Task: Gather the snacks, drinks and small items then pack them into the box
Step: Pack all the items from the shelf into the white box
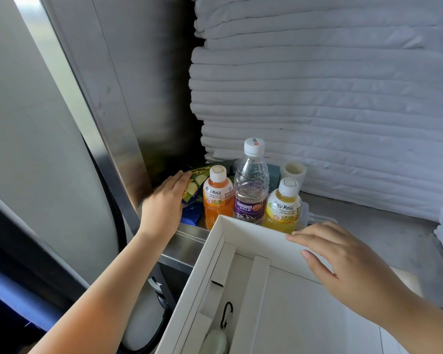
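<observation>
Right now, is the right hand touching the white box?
Touching. The head view shows the right hand gripping the white box at its far wall.

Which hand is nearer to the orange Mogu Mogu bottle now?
Left. The left hand lies on the snack bag directly beside the orange Mogu Mogu bottle. The right hand holds the white box at its far rim, past the water bottle.
</observation>
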Motion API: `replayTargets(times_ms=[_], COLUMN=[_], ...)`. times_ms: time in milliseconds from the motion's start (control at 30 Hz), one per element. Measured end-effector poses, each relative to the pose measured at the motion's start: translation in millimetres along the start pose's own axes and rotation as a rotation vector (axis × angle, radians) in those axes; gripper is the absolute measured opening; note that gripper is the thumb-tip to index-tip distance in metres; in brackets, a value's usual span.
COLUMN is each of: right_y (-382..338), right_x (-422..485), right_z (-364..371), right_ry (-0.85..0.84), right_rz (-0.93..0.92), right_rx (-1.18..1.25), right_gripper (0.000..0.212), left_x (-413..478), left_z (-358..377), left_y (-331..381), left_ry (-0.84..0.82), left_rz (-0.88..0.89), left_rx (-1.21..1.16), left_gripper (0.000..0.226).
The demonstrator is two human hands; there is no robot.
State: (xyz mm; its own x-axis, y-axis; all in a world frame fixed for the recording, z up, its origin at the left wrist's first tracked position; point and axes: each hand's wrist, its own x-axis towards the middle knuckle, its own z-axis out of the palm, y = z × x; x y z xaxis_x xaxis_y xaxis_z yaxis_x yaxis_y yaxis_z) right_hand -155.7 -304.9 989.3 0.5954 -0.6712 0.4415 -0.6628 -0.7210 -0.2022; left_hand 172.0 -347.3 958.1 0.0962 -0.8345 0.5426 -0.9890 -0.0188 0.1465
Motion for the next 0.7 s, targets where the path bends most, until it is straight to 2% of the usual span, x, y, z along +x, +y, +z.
replayTargets(times_ms=[133,400,700], right_y=[-0.6,-1.7,0.0], right_x=[-0.3,-0.4,-1.2], right_z=[-1.2,-2.0,-2.0], right_ry=[-0.001,-0.007,-0.011], right_rz=[0.003,0.006,0.003], right_rx=[0.005,0.015,0.021], right_gripper=[0.029,0.028,0.025], left_x=[-2.1,-4.1,-3.9], left_z=[-2.4,-3.2,-9.6], left_y=[1.5,2.2,4.3], left_ry=[0.021,0.028,0.108], left_rz=[0.010,-0.123,-0.178], left_rx=[-0.010,-0.144,-0.301], left_gripper=[0.066,0.058,0.057])
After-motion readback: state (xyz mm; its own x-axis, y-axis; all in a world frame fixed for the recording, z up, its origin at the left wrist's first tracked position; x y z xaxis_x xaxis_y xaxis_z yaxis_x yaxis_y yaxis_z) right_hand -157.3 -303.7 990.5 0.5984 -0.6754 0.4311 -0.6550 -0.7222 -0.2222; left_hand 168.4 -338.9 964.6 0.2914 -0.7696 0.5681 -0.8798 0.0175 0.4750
